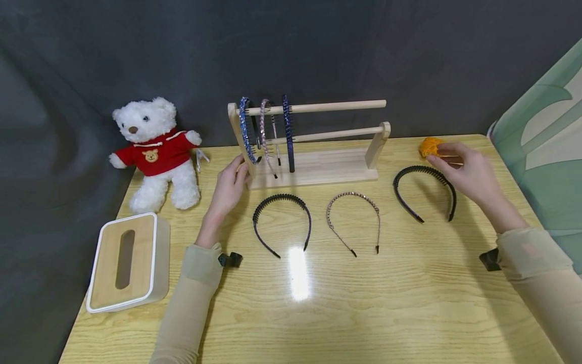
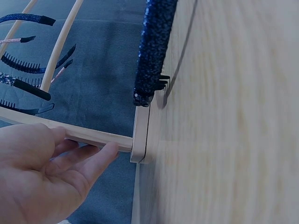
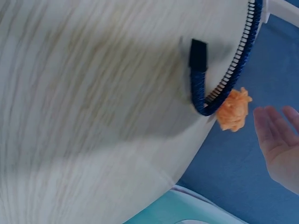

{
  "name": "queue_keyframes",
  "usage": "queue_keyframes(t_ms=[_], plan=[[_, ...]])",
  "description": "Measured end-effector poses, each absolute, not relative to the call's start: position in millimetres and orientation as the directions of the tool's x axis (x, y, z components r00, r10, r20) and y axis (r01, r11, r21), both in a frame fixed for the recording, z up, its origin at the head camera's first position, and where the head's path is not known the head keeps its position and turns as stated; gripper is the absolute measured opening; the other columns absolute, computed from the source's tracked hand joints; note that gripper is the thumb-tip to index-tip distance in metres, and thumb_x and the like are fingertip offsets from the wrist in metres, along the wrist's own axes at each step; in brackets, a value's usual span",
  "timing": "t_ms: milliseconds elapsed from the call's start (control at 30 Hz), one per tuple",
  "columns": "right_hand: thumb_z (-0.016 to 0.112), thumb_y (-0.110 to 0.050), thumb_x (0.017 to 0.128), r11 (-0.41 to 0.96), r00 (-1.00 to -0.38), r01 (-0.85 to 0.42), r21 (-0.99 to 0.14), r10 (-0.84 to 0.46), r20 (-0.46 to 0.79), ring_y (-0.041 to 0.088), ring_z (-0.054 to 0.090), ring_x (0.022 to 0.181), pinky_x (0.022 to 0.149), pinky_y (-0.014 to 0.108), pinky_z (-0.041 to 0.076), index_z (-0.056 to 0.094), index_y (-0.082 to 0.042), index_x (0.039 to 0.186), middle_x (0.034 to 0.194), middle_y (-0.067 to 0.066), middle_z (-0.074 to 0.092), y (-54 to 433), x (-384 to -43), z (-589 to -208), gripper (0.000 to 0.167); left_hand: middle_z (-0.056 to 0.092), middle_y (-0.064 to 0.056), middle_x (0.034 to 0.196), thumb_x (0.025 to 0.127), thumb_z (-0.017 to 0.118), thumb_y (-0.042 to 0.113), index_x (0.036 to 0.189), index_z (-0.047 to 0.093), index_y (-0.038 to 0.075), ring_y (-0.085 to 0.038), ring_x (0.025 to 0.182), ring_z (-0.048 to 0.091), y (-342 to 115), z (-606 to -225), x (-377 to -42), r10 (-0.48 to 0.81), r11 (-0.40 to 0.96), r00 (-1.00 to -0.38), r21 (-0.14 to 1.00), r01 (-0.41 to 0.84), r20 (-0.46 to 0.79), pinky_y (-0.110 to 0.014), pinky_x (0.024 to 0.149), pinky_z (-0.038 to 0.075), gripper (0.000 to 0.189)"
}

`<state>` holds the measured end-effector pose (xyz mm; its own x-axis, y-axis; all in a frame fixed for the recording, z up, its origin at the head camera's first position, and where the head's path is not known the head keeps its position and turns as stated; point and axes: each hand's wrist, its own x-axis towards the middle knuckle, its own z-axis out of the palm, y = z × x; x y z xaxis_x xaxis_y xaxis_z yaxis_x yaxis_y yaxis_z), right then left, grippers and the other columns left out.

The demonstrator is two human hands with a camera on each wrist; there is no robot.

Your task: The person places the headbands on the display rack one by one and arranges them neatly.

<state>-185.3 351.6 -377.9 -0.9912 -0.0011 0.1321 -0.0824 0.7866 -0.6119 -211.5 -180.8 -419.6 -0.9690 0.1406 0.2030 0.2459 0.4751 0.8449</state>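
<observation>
My left hand (image 1: pixel 231 187) grips the left upright of a wooden headband rack (image 1: pixel 336 163), the fingers against its edge in the left wrist view. Several headbands hang at the rack's left end, among them a blue glittery headband (image 1: pixel 244 126), a pink headband (image 1: pixel 262 124) and a dark blue headband (image 1: pixel 288 134). My right hand (image 1: pixel 470 172) reaches to a crumpled orange item (image 1: pixel 429 146) near the table's back edge. The right wrist view shows a gap between its extended fingers and the orange item (image 3: pixel 233 111). A dark toothed headband (image 1: pixel 423 168) lies just in front.
A black toothed headband (image 1: pixel 273 199) and a beaded headband (image 1: pixel 328 212) lie before the rack. At the left, a white teddy bear (image 1: pixel 156 156) in a red sweater sits behind a tissue box (image 1: pixel 141 273). A dark curtain (image 1: pixel 309 45) hangs behind the table.
</observation>
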Motion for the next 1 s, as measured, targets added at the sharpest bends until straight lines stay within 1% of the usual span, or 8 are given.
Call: queue_keyframes(t_ms=[100, 167, 233, 333, 433, 767, 900, 1000], plan=[[0.068, -0.036, 0.107, 0.794, -0.990, -0.098, -0.600, -0.018, 0.137, 0.015, 0.071, 0.104, 0.070, -0.007, 0.034, 0.060, 0.010, 0.142, 0.139, 0.035, 0.061, 358, -187, -383, 0.058, 0.057, -0.028, 0.150, 0.118, 0.043, 0.013, 0.158, 0.049, -0.002, -0.045, 0.118, 0.070, -181, -420, -212, 0.141, 0.478, -0.968, 0.843, 0.249, 0.206, -0.048, 0.102, 0.063, 0.043], [0.070, -0.033, 0.107, 0.799, -0.989, -0.112, -0.591, -0.031, 0.146, -0.011, 0.061, 0.092, 0.070, -0.008, 0.035, 0.062, 0.010, 0.139, 0.137, 0.036, 0.062, 362, -188, -387, 0.055, 0.057, -0.027, 0.151, 0.118, 0.043, 0.013, 0.158, 0.049, -0.001, -0.045, 0.119, 0.070, -181, -420, -212, 0.140, 0.479, -0.969, 0.842, 0.248, 0.205, -0.047, 0.102, 0.063, 0.043], [0.071, -0.031, 0.106, 0.806, -0.987, -0.127, -0.578, -0.044, 0.156, -0.020, 0.055, 0.088, 0.069, -0.009, 0.036, 0.064, 0.011, 0.136, 0.134, 0.036, 0.063, 365, -190, -390, 0.052, 0.057, -0.028, 0.150, 0.118, 0.043, 0.013, 0.158, 0.049, -0.001, -0.045, 0.118, 0.070, -181, -420, -212, 0.138, 0.479, -0.969, 0.842, 0.247, 0.206, -0.047, 0.102, 0.063, 0.043], [0.071, -0.029, 0.106, 0.820, -0.984, -0.150, -0.553, -0.069, 0.165, 0.016, 0.076, 0.097, 0.067, -0.009, 0.035, 0.066, 0.012, 0.132, 0.131, 0.037, 0.065, 369, -192, -394, 0.049, 0.059, -0.028, 0.148, 0.118, 0.044, 0.014, 0.158, 0.049, -0.001, -0.045, 0.119, 0.070, -181, -420, -212, 0.135, 0.479, -0.969, 0.843, 0.245, 0.206, -0.047, 0.103, 0.063, 0.043], [0.072, -0.026, 0.105, 0.838, -0.982, -0.164, -0.520, -0.087, 0.170, 0.056, 0.069, 0.105, 0.065, -0.008, 0.035, 0.068, 0.011, 0.129, 0.127, 0.036, 0.067, 371, -194, -398, 0.045, 0.058, -0.028, 0.148, 0.118, 0.044, 0.013, 0.158, 0.049, -0.001, -0.045, 0.120, 0.069, -181, -420, -213, 0.136, 0.474, -0.970, 0.847, 0.242, 0.201, -0.047, 0.103, 0.062, 0.043], [0.076, -0.008, 0.101, 0.850, -0.970, -0.242, -0.468, -0.200, 0.140, 0.058, 0.071, 0.098, 0.058, -0.001, 0.045, 0.067, 0.017, 0.126, 0.120, 0.041, 0.067, 378, -205, -405, 0.036, 0.057, -0.028, 0.149, 0.117, 0.045, 0.011, 0.158, 0.049, -0.001, -0.045, 0.118, 0.070, -181, -419, -213, 0.131, 0.490, -0.972, 0.839, 0.236, 0.197, -0.049, 0.104, 0.062, 0.043], [0.076, -0.006, 0.101, 0.864, -0.966, -0.258, -0.433, -0.234, 0.109, 0.056, 0.072, 0.096, 0.062, 0.032, 0.067, 0.066, 0.018, 0.126, 0.116, 0.041, 0.068, 377, -209, -406, 0.036, 0.057, -0.028, 0.150, 0.117, 0.045, 0.012, 0.158, 0.049, -0.001, -0.045, 0.119, 0.070, -181, -420, -213, 0.135, 0.491, -0.972, 0.839, 0.235, 0.193, -0.049, 0.104, 0.062, 0.043], [0.075, -0.007, 0.102, 0.871, -0.967, -0.252, -0.422, -0.245, 0.072, 0.056, 0.071, 0.096, 0.070, 0.058, 0.067, 0.065, 0.019, 0.127, 0.116, 0.041, 0.068, 376, -212, -406, 0.038, 0.056, -0.027, 0.152, 0.117, 0.045, 0.013, 0.158, 0.049, 0.000, -0.045, 0.119, 0.070, -181, -420, -212, 0.136, 0.489, -0.972, 0.840, 0.236, 0.194, -0.048, 0.104, 0.062, 0.043]])
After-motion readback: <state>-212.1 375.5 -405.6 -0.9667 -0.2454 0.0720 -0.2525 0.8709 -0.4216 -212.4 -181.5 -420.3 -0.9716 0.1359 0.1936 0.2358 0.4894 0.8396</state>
